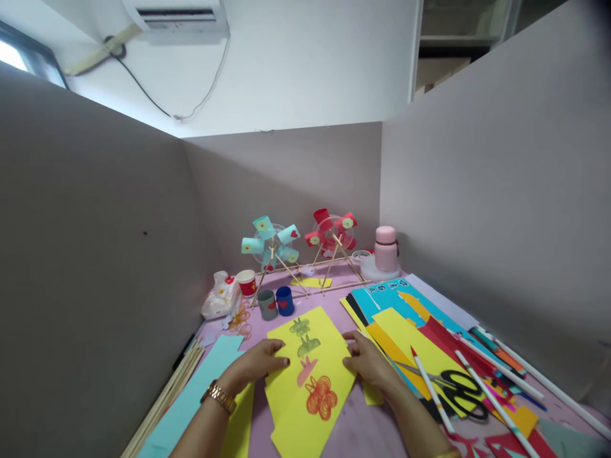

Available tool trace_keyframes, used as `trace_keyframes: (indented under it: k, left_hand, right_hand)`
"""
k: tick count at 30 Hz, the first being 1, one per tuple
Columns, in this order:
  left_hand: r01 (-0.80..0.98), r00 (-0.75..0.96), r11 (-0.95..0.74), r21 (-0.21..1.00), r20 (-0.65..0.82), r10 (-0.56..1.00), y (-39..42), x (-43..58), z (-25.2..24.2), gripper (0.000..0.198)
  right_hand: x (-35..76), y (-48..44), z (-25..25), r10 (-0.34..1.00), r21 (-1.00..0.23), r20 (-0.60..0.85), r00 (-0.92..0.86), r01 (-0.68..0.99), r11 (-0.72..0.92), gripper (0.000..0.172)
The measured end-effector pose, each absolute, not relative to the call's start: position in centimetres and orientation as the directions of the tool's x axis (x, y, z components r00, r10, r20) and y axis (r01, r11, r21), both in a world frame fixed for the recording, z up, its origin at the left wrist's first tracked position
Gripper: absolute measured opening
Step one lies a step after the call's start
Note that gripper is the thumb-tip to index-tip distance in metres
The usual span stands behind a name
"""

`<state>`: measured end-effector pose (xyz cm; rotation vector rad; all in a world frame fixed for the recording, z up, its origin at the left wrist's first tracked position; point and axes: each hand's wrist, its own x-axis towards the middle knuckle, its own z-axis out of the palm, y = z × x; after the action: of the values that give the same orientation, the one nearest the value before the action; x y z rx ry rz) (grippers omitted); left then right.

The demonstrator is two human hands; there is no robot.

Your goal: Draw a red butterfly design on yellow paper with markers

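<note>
Yellow paper (293,416) with drawings of green, pink and orange shapes is held up in front of me, above the pink tabletop. My left hand (260,364) pinches its left edge between thumb and fingers. On the opposite edge, my right hand (365,359) grips it the same way. Light blue paper (191,407) lies left of my left wrist, with another yellow sheet (241,416) under that forearm. Just beyond the held paper stand a grey paper ring (267,305) and a blue paper ring (285,301), each with a red heart.
Two stick-framed wheels, one light blue (272,245) and one red (331,232), stand at the back. A pink flask (386,248) is behind right. Coloured paper (382,296), black-handled scissors (461,388) and markers (432,391) cover the right. Wooden sticks (165,401) lie left.
</note>
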<state>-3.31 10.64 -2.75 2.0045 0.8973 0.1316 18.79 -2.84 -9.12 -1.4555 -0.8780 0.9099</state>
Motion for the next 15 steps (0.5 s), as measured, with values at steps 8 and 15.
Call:
trace_keyframes:
  k: [8,15]
  left_hand:
    - [0.482,0.723,-0.243,0.842,-0.227,0.652,11.0,-2.9,-3.2,0.024]
    - [0.37,0.673,-0.129,0.92,-0.169,0.72,11.9,-3.5,-3.7,0.026]
  right_hand:
    - [19.0,-3.3,-8.5,0.902,-0.997,-0.065,0.427,0.001,-0.072,0.054]
    - [19.2,-3.3,-8.6,0.913,-0.997,-0.082,0.399,-0.022,-0.079,0.051]
